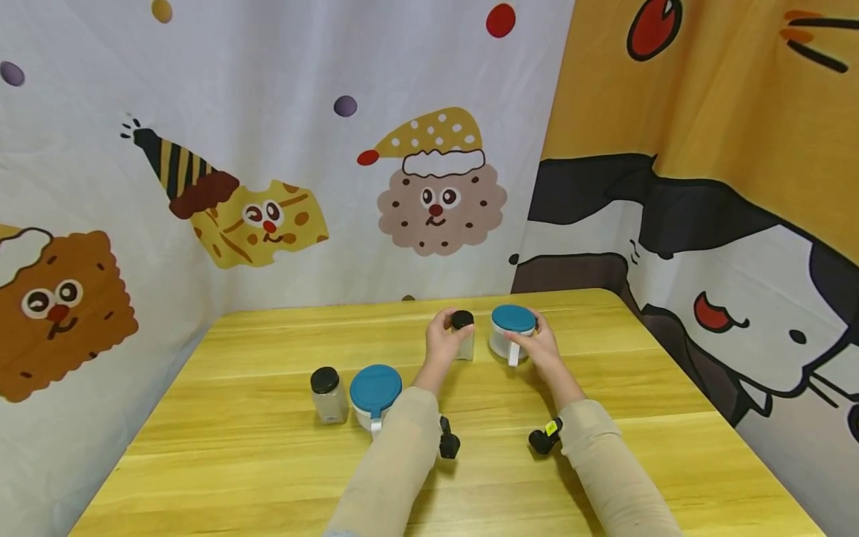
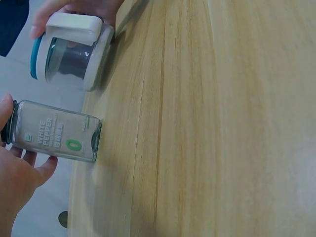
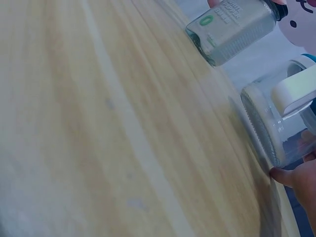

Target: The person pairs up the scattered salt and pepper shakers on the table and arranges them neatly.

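Observation:
At the table's far side, my left hand (image 1: 443, 344) grips a white pepper bottle (image 2: 57, 131), a clear glass shaker with a black cap and pale powder inside. Whether its base touches the wood is unclear. Just to the right, my right hand (image 1: 542, 344) holds a clear seasoning jar (image 1: 502, 341) with a blue lid and a white handle, fingers around its right side. In the right wrist view the jar (image 3: 264, 118) stands close to the tabletop, with the thumb (image 3: 284, 176) low by its base. A small gap separates bottle and jar.
A second black-capped bottle (image 1: 330, 403) and a second blue-lidded jar (image 1: 376, 389) stand side by side at the left; my left sleeve partly covers that jar. Cartoon-printed curtains (image 1: 282, 134) hang behind and beside the wooden table (image 1: 235, 477). Black wrist cameras (image 1: 545, 437) sit at both cuffs.

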Available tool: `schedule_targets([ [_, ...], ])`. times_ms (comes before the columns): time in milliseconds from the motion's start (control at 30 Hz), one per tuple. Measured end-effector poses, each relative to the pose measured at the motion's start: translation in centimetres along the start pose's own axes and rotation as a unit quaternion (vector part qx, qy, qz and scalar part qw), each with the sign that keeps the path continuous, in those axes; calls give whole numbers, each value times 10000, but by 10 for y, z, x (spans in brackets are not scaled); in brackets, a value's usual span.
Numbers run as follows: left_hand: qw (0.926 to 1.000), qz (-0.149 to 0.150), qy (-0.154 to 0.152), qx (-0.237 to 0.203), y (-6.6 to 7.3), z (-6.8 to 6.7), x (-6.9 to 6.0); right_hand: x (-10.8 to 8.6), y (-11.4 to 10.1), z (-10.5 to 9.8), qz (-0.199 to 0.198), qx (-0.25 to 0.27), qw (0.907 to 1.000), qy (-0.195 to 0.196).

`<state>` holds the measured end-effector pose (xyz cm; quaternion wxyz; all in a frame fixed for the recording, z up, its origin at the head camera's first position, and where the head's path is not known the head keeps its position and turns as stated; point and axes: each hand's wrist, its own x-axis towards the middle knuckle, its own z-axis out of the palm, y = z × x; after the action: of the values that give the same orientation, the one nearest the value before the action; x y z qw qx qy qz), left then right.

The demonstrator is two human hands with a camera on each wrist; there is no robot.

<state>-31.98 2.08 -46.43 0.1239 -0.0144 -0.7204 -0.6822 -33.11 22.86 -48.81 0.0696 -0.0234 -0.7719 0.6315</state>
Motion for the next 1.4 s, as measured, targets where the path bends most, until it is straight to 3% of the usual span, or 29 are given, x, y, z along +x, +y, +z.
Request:
schedule_targets([
  [333, 10000, 20, 21, -38, 1, -3, -1, 1, -4, 2, -50, 420, 9989, 194],
  [633, 10000, -25, 58, -44, -1, -2, 0, -3, -8, 8, -88, 1162, 9931, 85],
  [1067, 9999, -13, 91, -115, 1, -2, -1, -11, -15, 7, -335, 908, 9953, 90],
  [1400, 9997, 136, 28, -207, 10, 0, -5, -31, -45, 1, -449, 804, 9957, -103],
])
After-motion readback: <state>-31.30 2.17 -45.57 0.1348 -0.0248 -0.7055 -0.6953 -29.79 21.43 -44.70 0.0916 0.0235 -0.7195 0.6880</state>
